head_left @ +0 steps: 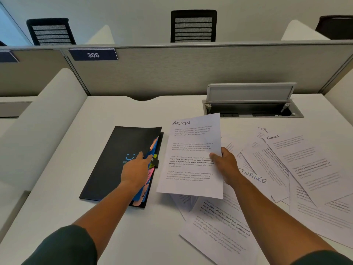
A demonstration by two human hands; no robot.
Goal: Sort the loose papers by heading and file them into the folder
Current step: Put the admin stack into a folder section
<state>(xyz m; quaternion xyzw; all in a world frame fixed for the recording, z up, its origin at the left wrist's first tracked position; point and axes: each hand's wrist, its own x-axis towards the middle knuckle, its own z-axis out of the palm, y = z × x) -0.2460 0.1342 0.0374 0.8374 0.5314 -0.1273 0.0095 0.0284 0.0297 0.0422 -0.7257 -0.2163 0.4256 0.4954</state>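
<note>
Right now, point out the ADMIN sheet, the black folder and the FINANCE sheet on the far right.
ADMIN sheet (pixel 193 150), head view, middle of the page held up by the right hand.
Black folder (pixel 118 150), head view, bare front cover.
FINANCE sheet (pixel 294 150), head view, upper text block below its heading.
</note>
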